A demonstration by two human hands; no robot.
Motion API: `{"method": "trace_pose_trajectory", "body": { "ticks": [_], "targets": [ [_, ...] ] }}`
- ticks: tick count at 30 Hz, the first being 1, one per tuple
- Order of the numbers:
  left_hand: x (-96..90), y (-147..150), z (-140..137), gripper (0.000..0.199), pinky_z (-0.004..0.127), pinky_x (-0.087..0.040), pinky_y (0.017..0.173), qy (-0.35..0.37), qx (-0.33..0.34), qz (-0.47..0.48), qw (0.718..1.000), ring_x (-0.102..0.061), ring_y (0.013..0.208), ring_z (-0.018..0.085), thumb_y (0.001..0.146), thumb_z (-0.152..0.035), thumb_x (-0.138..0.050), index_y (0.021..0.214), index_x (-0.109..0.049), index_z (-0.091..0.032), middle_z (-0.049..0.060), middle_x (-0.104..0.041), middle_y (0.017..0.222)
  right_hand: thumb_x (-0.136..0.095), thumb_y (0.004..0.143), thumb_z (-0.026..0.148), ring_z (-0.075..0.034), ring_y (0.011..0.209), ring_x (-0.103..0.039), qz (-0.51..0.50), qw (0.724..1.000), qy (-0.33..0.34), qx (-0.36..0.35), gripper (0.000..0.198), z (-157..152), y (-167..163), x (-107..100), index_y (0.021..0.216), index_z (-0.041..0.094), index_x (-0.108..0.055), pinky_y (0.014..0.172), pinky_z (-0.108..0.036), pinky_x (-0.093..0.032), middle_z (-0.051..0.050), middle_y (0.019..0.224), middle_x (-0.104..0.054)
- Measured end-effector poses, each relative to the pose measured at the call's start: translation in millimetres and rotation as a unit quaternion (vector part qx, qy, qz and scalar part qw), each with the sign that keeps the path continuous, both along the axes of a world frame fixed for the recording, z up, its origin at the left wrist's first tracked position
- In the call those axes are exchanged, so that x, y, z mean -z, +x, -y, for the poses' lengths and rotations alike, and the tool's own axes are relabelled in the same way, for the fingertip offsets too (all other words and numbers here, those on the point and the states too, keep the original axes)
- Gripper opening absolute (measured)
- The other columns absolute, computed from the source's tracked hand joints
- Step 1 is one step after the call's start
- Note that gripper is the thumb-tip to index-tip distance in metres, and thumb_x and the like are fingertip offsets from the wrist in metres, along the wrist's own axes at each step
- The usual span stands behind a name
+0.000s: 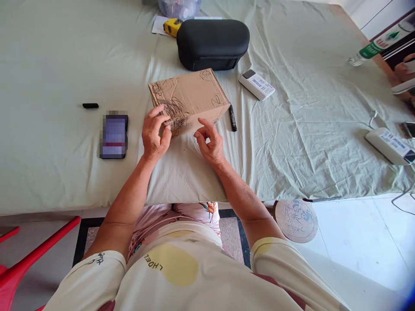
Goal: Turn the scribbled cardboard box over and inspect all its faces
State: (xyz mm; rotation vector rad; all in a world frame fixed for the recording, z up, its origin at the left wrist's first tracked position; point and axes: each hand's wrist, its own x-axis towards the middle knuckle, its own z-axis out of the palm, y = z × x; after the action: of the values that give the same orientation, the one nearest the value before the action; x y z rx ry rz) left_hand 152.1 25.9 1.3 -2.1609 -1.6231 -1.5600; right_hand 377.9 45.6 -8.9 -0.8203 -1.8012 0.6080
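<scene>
A brown cardboard box (194,93) with black scribbles on its top and front sits before me on the cloth. My left hand (155,136) is at its near left corner, fingers bent and apart, the fingertips over the scribbled part; whether they press on it I cannot tell. Just off the front face, my right hand (210,141) hovers with thumb and index finger apart and nothing between them. A black marker (232,117) lies right of the box. Far to the left is a small black cap (90,105). Nearer my left hand lies a phone (114,136) with a blurred screen.
Behind the box stand a black zip case (212,43), a yellow tape measure (171,27) and a clear tub (180,7). White devices (257,84) lie to the right. A bottle (379,45) and another person's hand (405,67) show at far right. A red chair (39,255) stands left.
</scene>
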Motion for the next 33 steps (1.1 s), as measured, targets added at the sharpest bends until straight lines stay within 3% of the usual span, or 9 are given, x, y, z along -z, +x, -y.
{"method": "trace_pose_trajectory", "body": {
  "ticks": [4, 7, 12, 16, 26, 33],
  "targets": [
    [-3.7, 15, 9, 0.021, 0.051, -0.048, 0.116, 0.050, 0.044, -0.037, 0.997, -0.063, 0.130, 0.028, 0.104, -0.037, -0.054, 0.117, -0.066, -0.025, 0.012, -0.070, 0.136, -0.050, 0.108, 0.056, -0.010, 0.058, -0.053, -0.008, 1.000, 0.008, -0.010, 0.050, 5, -4, -1, 0.148, 0.026, -0.053, 0.059, -0.025, -0.054, 0.003, 0.079, -0.066],
    [-5.3, 23, 13, 0.021, 0.049, -0.049, 0.113, 0.056, 0.053, -0.051, 0.996, -0.063, 0.125, 0.028, 0.103, -0.040, -0.057, 0.116, -0.068, -0.027, 0.010, -0.071, 0.130, -0.048, 0.108, 0.060, -0.009, 0.056, -0.056, -0.005, 1.000, -0.010, 0.001, 0.049, 8, -7, -1, 0.139, 0.024, -0.061, 0.058, -0.024, -0.054, 0.004, 0.075, -0.066],
    [-8.6, 25, 15, 0.023, 0.049, -0.050, 0.110, 0.023, 0.040, -0.059, 0.997, -0.064, 0.118, 0.028, 0.104, -0.046, -0.059, 0.109, -0.072, -0.028, 0.009, -0.074, 0.123, -0.048, 0.103, 0.073, -0.011, 0.061, -0.065, -0.022, 0.994, -0.094, 0.050, 0.057, 13, -13, -7, 0.123, 0.025, -0.072, 0.062, -0.026, -0.059, 0.002, 0.074, -0.070],
    [-12.9, 27, 14, 0.028, 0.049, -0.051, 0.109, -0.007, 0.028, -0.068, 0.997, -0.065, 0.115, 0.027, 0.106, -0.047, -0.053, 0.107, -0.073, -0.027, 0.009, -0.076, 0.118, -0.049, 0.102, 0.073, -0.012, 0.061, -0.066, -0.041, 0.989, -0.120, 0.082, 0.057, 12, -12, -11, 0.122, 0.027, -0.075, 0.060, -0.027, -0.061, 0.001, 0.076, -0.071],
    [-14.9, 17, 10, 0.032, 0.047, -0.053, 0.108, 0.008, 0.011, -0.041, 0.999, -0.067, 0.112, 0.025, 0.108, -0.048, -0.048, 0.105, -0.072, -0.027, 0.008, -0.076, 0.115, -0.040, 0.108, 0.065, -0.017, 0.070, -0.070, -0.037, 0.979, -0.079, 0.183, 0.057, -14, 22, -11, 0.139, 0.026, -0.069, 0.070, -0.037, -0.064, -0.003, 0.085, -0.071],
    [-12.5, 7, 6, 0.032, 0.046, -0.052, 0.111, 0.019, -0.003, -0.020, 1.000, -0.069, 0.114, 0.023, 0.110, -0.048, -0.046, 0.108, -0.070, -0.027, 0.007, -0.075, 0.117, -0.039, 0.107, 0.067, -0.016, 0.070, -0.069, -0.054, 0.968, -0.057, 0.239, 0.060, -34, 46, -4, 0.139, 0.025, -0.066, 0.067, -0.034, -0.058, -0.001, 0.082, -0.065]
  ]
}}
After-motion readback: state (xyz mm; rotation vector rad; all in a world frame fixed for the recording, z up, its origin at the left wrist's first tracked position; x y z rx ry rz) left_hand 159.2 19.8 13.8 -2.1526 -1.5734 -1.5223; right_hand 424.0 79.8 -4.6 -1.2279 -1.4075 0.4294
